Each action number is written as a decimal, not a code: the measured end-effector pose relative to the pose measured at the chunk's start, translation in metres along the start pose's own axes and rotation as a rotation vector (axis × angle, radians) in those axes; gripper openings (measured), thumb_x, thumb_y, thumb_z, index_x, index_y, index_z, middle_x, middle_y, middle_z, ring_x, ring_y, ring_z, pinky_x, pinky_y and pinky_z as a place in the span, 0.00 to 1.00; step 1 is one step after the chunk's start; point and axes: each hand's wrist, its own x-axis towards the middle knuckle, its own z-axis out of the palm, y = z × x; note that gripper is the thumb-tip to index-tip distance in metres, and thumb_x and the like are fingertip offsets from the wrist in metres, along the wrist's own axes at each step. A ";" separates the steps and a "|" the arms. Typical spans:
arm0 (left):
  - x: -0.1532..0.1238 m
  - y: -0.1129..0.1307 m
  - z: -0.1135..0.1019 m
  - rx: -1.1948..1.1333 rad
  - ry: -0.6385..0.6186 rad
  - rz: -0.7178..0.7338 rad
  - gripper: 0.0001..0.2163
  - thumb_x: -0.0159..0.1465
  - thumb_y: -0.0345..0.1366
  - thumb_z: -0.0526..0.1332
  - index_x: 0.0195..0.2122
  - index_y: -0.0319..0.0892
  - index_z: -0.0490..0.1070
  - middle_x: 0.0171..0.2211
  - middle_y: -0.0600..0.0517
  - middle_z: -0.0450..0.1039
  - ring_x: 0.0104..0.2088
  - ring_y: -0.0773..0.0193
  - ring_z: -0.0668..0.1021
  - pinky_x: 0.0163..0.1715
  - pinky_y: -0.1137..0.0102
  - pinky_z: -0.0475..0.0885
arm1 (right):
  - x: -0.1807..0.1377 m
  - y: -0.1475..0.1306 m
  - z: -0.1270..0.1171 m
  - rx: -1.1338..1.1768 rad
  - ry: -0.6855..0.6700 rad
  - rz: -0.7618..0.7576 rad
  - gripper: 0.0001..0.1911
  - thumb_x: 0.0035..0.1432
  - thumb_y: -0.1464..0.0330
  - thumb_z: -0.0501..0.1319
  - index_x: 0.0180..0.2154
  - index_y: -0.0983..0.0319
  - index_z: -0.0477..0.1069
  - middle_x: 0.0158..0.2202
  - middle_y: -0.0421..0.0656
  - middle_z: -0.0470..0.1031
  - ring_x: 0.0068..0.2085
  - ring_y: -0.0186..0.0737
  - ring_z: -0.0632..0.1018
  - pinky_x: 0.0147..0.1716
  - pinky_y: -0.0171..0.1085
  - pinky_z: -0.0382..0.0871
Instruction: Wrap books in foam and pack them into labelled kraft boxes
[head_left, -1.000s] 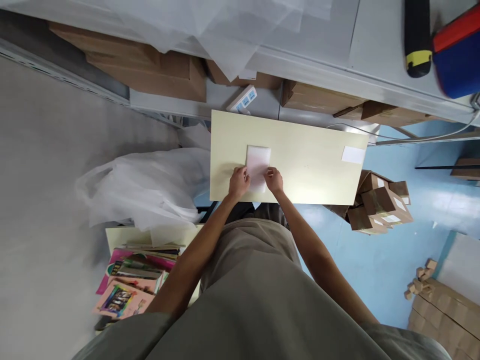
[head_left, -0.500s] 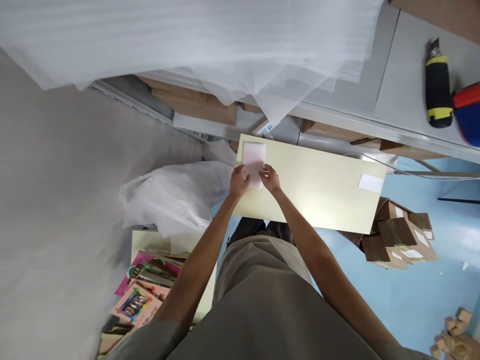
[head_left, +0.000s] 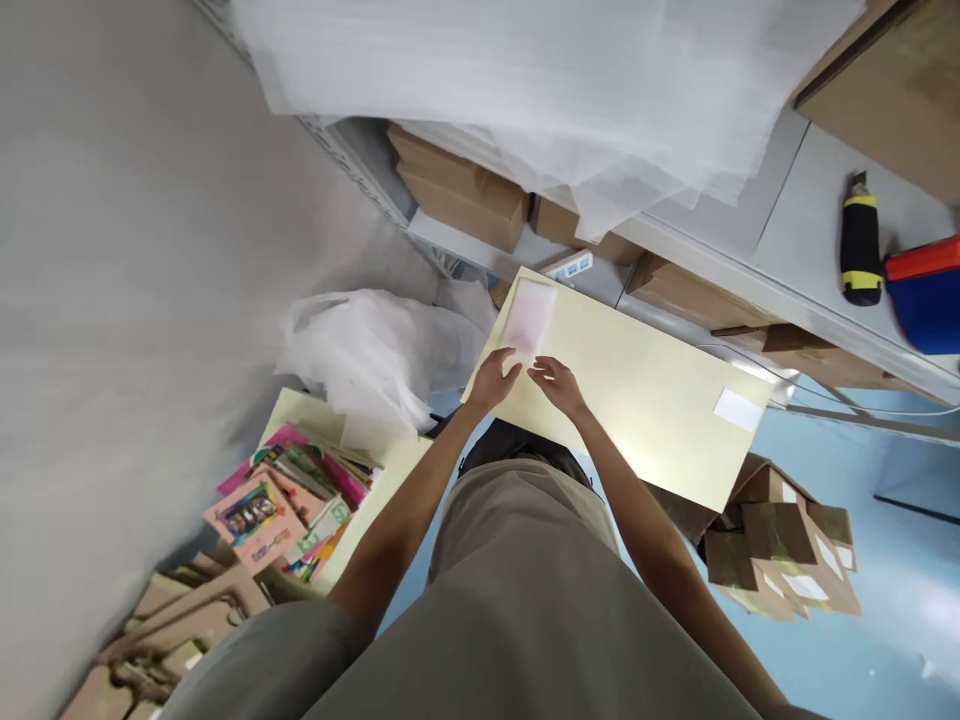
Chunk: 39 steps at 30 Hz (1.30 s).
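Observation:
A small white packet with a pink tint (head_left: 529, 317) lies at the far left end of the pale yellow table (head_left: 652, 400). My left hand (head_left: 495, 378) rests just below it, fingertips at its near edge, fingers loosely curled. My right hand (head_left: 556, 381) hovers beside the left one, fingers apart, holding nothing. A white label (head_left: 738, 409) lies at the table's right end.
Sheets of white foam wrap (head_left: 540, 90) hang from the grey shelf (head_left: 795, 220) above. A utility knife (head_left: 859, 242) and a blue-red box (head_left: 926, 295) sit on it. A white plastic bag (head_left: 367, 350), colourful books (head_left: 285, 505) and cardboard boxes (head_left: 780, 555) lie around.
The packet has slid away to the table's far left corner. Both hands have let go of it and drawn back slightly. The camera has swung left.

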 end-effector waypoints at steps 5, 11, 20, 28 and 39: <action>-0.083 0.009 0.000 -0.067 0.107 -0.049 0.18 0.72 0.40 0.64 0.61 0.45 0.77 0.65 0.40 0.78 0.64 0.47 0.81 0.61 0.53 0.81 | -0.063 0.000 -0.007 0.064 -0.125 -0.080 0.23 0.66 0.48 0.70 0.52 0.57 0.80 0.50 0.48 0.87 0.49 0.47 0.88 0.55 0.48 0.83; -0.203 0.008 0.010 -0.111 0.295 -0.143 0.17 0.73 0.43 0.63 0.60 0.46 0.79 0.62 0.42 0.80 0.62 0.48 0.82 0.61 0.53 0.82 | -0.122 0.017 0.006 0.079 -0.282 -0.085 0.26 0.63 0.46 0.71 0.52 0.58 0.81 0.49 0.49 0.88 0.50 0.48 0.87 0.57 0.47 0.82; -0.353 0.011 0.023 -0.213 0.532 -0.257 0.20 0.74 0.51 0.62 0.60 0.45 0.80 0.60 0.41 0.83 0.61 0.48 0.84 0.63 0.52 0.81 | -0.190 0.030 0.068 0.051 -0.617 -0.081 0.26 0.62 0.47 0.73 0.52 0.58 0.81 0.51 0.51 0.87 0.53 0.51 0.87 0.59 0.50 0.81; -0.442 -0.012 0.024 -0.291 0.652 -0.338 0.25 0.73 0.56 0.62 0.60 0.43 0.81 0.60 0.40 0.83 0.60 0.47 0.84 0.65 0.52 0.79 | -0.256 0.045 0.124 -0.057 -0.816 -0.124 0.22 0.64 0.50 0.73 0.51 0.58 0.82 0.52 0.51 0.87 0.52 0.49 0.88 0.57 0.47 0.82; -0.617 -0.129 -0.042 -0.048 0.983 -0.466 0.17 0.74 0.45 0.61 0.58 0.44 0.79 0.59 0.42 0.82 0.61 0.48 0.82 0.66 0.53 0.76 | -0.356 0.051 0.271 -0.233 -0.998 -0.229 0.19 0.65 0.53 0.73 0.50 0.57 0.82 0.50 0.48 0.87 0.51 0.46 0.87 0.57 0.45 0.81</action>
